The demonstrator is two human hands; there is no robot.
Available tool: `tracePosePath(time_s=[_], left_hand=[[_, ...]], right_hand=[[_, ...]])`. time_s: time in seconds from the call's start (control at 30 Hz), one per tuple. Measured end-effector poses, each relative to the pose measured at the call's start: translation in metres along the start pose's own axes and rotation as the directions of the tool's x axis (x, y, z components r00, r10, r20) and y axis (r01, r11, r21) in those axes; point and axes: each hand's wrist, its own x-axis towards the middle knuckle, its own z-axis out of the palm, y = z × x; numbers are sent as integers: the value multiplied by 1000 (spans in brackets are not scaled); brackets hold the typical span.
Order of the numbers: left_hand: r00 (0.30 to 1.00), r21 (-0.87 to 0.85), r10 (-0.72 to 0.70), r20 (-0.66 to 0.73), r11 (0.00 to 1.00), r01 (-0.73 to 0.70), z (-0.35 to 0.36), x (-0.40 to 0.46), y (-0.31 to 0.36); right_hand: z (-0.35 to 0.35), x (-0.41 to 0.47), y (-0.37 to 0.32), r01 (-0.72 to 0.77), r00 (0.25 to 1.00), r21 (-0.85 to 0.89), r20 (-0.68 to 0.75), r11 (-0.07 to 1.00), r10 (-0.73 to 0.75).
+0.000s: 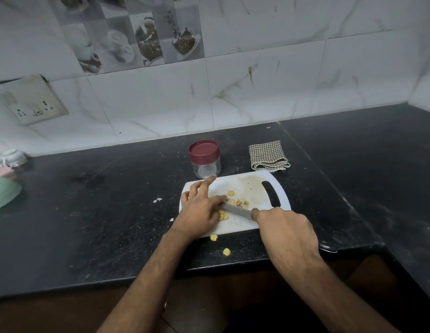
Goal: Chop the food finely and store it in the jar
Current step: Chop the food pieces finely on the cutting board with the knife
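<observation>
Chopping small yellow food pieces on the white cutting board (257, 188), jar waiting just beyond.

The right hand (284, 227) is wrapped around the handle of the knife (235, 210), its blade lying across the board among the yellow pieces (241, 202). The left hand (202, 207) rests on the board's left side with fingers extended, fingertips pressing near the blade. Two stray bits (220, 243) sit on the dark counter (113, 200) near the edge (they probably roll or skid easily). The pieces look light and small, likely slippery, so scooping with the blade seems wiser than pinching. The jar (204, 159), lid on, stands just beyond the board's far left edge; I'd grip its clear, possibly smooth body. A folded checked cloth (269, 156) lies to its right.
</observation>
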Motion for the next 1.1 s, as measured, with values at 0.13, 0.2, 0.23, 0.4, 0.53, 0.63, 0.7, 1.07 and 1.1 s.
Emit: tracePosePath(time_s=[0.13,0.2,0.23,0.4,0.53,0.63,0.7,1.07,1.1], left_hand=[[1000,-69,-28,-5,997,28,-1,1,-2],[996,-124,-83,-18,989,80,0,-3,-4],[994,-151,-109,-24,983,105,1,-6,-6],[966,-257,-197,-166,954,151,9,-25,-4],[957,-315,-164,-237,945,84,10,-36,-1],[976,-130,-80,-203,990,54,6,-32,-2],[985,-43,-110,-135,994,105,6,-25,-8],[970,-174,-128,-207,980,92,19,-35,-2],[964,-200,-118,-237,977,71,16,-40,-1]], right_hand=[[-3,-4,8,-51,999,-7,5,999,51],[-1,-4,12,-82,997,6,7,997,82],[-1,-4,13,-93,996,20,3,995,93],[2,-5,13,-125,991,82,-45,989,129],[5,-4,6,-117,993,64,-27,991,119],[5,-7,3,-111,994,45,-22,993,112],[5,-10,3,-116,993,15,-19,993,116],[3,-26,9,-217,976,69,-12,974,218],[2,-26,8,-206,978,92,-14,974,208]])
